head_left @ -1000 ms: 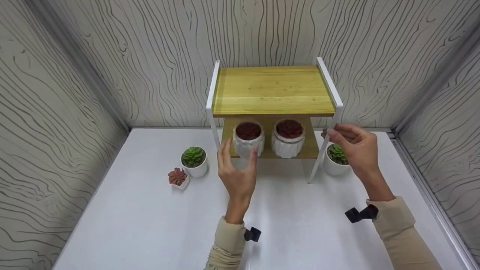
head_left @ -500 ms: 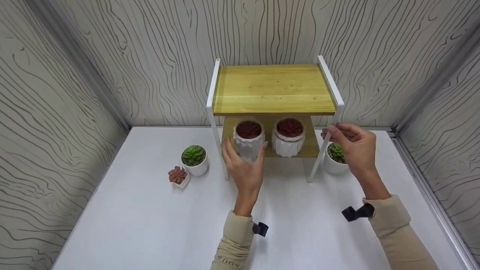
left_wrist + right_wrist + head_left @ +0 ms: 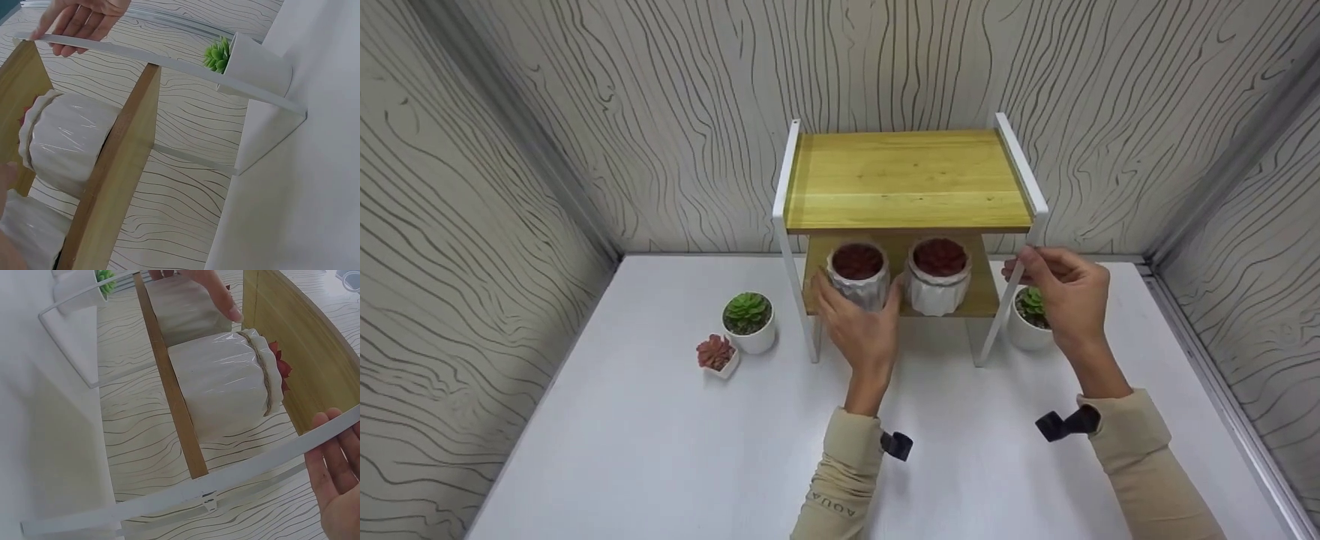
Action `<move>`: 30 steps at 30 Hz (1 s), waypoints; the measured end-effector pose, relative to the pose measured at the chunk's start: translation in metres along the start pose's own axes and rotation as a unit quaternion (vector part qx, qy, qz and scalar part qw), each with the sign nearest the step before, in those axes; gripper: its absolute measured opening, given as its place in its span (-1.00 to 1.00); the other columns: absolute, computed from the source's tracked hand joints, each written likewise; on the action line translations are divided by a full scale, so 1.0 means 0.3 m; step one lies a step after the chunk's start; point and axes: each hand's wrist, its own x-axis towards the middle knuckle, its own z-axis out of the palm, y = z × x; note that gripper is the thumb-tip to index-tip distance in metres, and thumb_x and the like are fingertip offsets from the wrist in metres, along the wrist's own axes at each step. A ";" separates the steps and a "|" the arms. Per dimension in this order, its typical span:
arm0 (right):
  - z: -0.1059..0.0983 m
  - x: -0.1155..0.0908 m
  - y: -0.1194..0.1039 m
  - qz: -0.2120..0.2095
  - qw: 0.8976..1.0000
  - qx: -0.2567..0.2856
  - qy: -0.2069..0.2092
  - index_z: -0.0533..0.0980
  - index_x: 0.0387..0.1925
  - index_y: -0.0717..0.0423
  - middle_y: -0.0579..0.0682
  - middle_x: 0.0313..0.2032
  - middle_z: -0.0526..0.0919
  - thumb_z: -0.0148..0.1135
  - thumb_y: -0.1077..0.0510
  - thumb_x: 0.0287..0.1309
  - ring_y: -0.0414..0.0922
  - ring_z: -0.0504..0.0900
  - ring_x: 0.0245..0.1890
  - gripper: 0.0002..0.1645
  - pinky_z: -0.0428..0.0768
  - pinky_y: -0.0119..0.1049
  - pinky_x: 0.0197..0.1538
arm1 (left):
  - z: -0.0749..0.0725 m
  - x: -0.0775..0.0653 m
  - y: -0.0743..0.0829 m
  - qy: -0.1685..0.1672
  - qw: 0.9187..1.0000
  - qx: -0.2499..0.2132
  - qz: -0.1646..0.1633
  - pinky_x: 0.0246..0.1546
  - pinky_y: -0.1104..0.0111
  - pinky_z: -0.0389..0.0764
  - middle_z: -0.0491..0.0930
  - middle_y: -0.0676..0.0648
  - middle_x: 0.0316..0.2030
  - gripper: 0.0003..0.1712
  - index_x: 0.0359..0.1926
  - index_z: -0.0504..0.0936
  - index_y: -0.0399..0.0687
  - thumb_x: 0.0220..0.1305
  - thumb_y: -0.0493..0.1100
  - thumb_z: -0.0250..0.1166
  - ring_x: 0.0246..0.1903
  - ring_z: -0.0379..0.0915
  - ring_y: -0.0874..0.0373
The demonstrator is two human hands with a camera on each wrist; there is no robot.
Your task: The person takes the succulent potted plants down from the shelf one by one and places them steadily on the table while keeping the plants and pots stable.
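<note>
A two-tier shelf rack (image 3: 911, 180) with wooden boards and white metal sides stands at the back. On its lower board sit two white ribbed pots with dark red succulents, side by side. My left hand (image 3: 862, 334) grips the left pot (image 3: 870, 295), fingers along its left side and thumb on its right. The right pot (image 3: 936, 297) stands untouched; twine circles its neck in the right wrist view. My right hand (image 3: 1071, 296) holds the rack's right front post (image 3: 996, 326), thumb in front and fingers behind. The gripped pot's left side is partly hidden by my fingers.
Left of the rack stand a green succulent in a white pot (image 3: 754, 337) and a small reddish succulent (image 3: 715, 351) in a low white pot. Another green succulent pot (image 3: 1026, 331) stands behind my right hand. Wood-patterned walls (image 3: 675, 112) enclose the white table (image 3: 660, 450).
My left hand has moved rightward and closed in around the left pot, which stays in about the same place. My right hand keeps its hold on the post, its forearm shifting slightly left.
</note>
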 end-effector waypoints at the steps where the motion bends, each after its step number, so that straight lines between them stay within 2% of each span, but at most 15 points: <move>1: 0.000 -0.001 0.001 0.001 1.000 0.000 0.001 0.73 -0.19 0.38 -0.07 -0.39 0.86 0.34 0.25 0.39 -0.20 0.84 -0.36 -0.80 0.79 -0.41 -0.16 | 0.005 -0.001 -0.003 0.000 1.000 -0.001 0.000 0.37 -0.13 0.56 0.33 -0.42 0.45 0.30 0.53 0.19 -0.42 -0.03 0.09 0.72 0.46 0.32 -0.26; 8: -0.003 -0.005 0.007 0.013 1.000 -0.007 0.000 0.71 -0.14 0.39 -0.10 -0.38 0.86 0.36 0.20 0.39 -0.23 0.84 -0.33 -0.75 0.78 -0.45 -0.14 | 0.029 0.000 -0.018 0.005 1.000 -0.011 0.002 0.41 -0.16 0.50 0.31 -0.44 0.46 0.29 0.53 0.16 -0.46 -0.02 0.04 0.71 0.48 0.28 -0.28; 17: 0.007 -0.005 0.003 0.015 1.000 0.013 0.011 0.72 -0.19 0.38 0.01 -0.40 0.85 0.35 0.22 0.39 -0.17 0.84 -0.35 -0.78 0.79 -0.40 -0.17 | 0.046 0.015 -0.005 0.013 0.999 -0.033 -0.038 0.44 -0.18 0.44 0.28 -0.40 0.48 0.29 0.56 0.11 -0.44 -0.01 -0.07 0.69 0.48 0.24 -0.28; 26: 0.010 -0.010 0.003 0.014 0.999 0.031 0.012 0.71 -0.21 0.44 0.10 -0.41 0.83 0.35 0.23 0.39 -0.10 0.83 -0.36 -0.76 0.79 -0.39 -0.18 | 0.067 0.029 0.012 0.021 0.999 -0.008 -0.041 0.47 -0.18 0.39 0.29 -0.38 0.47 0.24 0.55 0.11 -0.44 0.01 -0.10 0.65 0.48 0.23 -0.29; 30: 0.010 -0.008 0.005 0.016 0.999 0.038 0.013 0.71 -0.20 0.45 0.05 -0.40 0.85 0.36 0.24 0.38 -0.09 0.84 -0.35 -0.75 0.80 -0.38 -0.18 | 0.072 0.032 0.014 0.031 0.999 -0.008 -0.041 0.46 -0.17 0.40 0.33 -0.37 0.45 0.23 0.54 0.15 -0.44 0.00 -0.10 0.66 0.47 0.26 -0.28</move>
